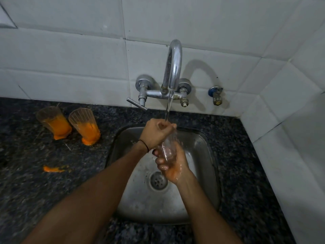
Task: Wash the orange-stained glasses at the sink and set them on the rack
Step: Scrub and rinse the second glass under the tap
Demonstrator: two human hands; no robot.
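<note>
At centre frame our right hand (pixel 173 167) grips a nearly clear glass (pixel 168 148) under running water, left hand (pixel 157 132) curled at its rim, while two stained glasses (pixel 70 124) wait at left.

Left of the sink (pixel 121 173), two stained glasses (pixel 54 123) (pixel 85 126) and an orange smear (pixel 52 169) take up the surface (pixel 26 182). Behind the sink, the tap (pixel 173 67) juts out. Right of it, bare surface runs to the wall (pixel 299 138).
</note>
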